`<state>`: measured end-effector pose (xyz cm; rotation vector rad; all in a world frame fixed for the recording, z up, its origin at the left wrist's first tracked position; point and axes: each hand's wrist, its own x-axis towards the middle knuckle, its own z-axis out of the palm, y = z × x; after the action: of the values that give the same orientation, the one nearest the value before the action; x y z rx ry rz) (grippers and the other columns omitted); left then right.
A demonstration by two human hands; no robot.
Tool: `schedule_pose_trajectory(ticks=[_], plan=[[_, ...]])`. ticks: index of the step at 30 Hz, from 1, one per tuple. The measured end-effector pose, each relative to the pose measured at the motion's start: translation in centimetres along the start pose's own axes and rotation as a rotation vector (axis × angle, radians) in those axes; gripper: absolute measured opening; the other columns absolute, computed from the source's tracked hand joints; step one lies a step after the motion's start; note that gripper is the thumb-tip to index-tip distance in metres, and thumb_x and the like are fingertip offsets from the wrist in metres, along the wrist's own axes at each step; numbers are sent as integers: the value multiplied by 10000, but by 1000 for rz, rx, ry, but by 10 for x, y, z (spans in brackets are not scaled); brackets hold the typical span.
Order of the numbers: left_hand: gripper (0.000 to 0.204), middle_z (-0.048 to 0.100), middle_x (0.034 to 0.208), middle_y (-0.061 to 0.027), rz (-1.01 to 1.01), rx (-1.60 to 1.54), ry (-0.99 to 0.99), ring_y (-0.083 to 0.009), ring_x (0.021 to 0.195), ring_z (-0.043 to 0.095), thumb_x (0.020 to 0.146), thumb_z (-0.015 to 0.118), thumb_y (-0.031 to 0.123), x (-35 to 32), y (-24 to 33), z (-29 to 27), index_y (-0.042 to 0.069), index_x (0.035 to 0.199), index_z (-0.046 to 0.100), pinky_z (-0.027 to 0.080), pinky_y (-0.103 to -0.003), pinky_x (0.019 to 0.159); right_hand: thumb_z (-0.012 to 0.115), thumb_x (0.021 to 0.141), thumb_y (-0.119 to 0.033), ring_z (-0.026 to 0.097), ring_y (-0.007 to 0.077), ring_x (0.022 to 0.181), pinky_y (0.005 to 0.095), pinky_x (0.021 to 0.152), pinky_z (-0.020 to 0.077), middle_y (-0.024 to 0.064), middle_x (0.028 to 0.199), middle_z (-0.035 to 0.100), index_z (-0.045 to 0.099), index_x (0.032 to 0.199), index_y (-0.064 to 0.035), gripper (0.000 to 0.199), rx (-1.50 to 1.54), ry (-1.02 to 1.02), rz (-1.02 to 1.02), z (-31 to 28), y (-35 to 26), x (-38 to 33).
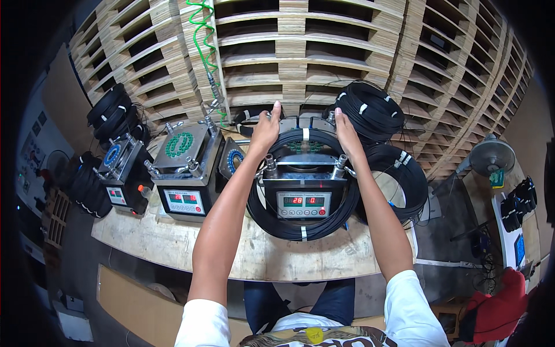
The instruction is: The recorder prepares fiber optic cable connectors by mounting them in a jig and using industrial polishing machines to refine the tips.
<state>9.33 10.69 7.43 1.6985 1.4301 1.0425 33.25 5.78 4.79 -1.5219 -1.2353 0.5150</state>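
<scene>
A black cable coil (303, 233) with white ties hangs around the front of a metal polishing machine (306, 184), which has a lit red digital display. My left hand (266, 132) is at the coil's upper left, thumb stretched out and the other fingers partly bent. At its upper right, my right hand (348, 136) has one digit extended, its other fingers mostly hidden. Both hands look open, close beside the coil and the machine's far posts; whether they touch them is unclear. Green connectors (305, 147) on the machine's plate show through the ring.
Two similar machines, one larger (185, 162) and one smaller (118, 173), stand to the left on the wooden table (254, 254). More black coils (370, 110) lie behind at right. A green spiral air hose (202, 34) hangs before stacked pallets (292, 34). A fan (491, 156) stands at far right.
</scene>
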Motion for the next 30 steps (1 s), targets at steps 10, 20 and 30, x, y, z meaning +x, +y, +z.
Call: schedule_pose_trajectory(ticks=[10,20,30], plan=[[1137,421,1476,-333,-78,-33,-26,-454,1412,371,871,280,860,3,5,5,-89,1498,303,294,-454,1162,242,989,-699,492,479,1281,476,1092,361,300,1314,582,562,1328,-18,825,-179,-69,137,-13,-19,-11],[975,536,1360,-328,-21,-136,-133,-442,1317,488,944,263,777,3,-30,-18,-56,1411,460,352,-445,1111,254,998,-675,511,474,1262,464,1075,381,289,1269,612,590,1299,-22,794,-117,-71,106,-8,-19,-12],[854,586,1226,-380,58,86,117,-529,1203,528,981,330,691,-15,-2,-10,-65,1351,473,407,-538,1027,316,1018,-607,555,490,1192,463,1026,427,285,1226,633,598,1284,-35,691,-150,11,48,-13,-21,-18]])
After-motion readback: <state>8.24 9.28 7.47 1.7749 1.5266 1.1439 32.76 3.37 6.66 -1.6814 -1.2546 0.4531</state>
